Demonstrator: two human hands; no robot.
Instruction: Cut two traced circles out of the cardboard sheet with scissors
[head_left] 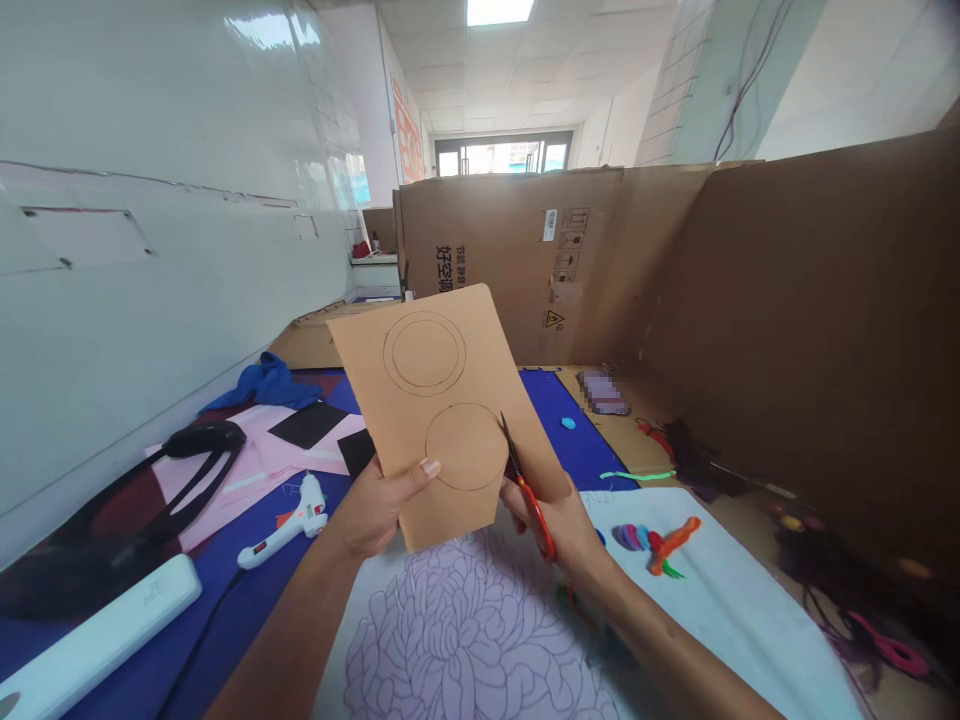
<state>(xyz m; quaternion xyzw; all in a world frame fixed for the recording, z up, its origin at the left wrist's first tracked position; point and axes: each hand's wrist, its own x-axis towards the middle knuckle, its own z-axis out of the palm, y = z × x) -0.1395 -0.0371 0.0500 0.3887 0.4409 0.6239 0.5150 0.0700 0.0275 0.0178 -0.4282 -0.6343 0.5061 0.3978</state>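
A tan sheet of card (pixel 465 380) with pencil-like circles drawn on it is held up in front of me, one a double ring above, one single circle below. My left hand (pixel 379 510) grips its lower left edge, thumb on the front. My right hand (pixel 559 525) is closed on orange-handled scissors (pixel 534 505). Their dark blades lie across the card at the right side of the lower circle. Beneath is a white cloth (pixel 720 570) printed with a purple-grey flower outline.
At the left are a white glue gun (pixel 289 525), a long white device (pixel 112 635), black straps (pixel 202 440), pink sheets and a blue cloth (pixel 270 383). Coloured yarn pieces (pixel 675 545) lie at the right. Cardboard walls (pixel 510 230) stand behind and right.
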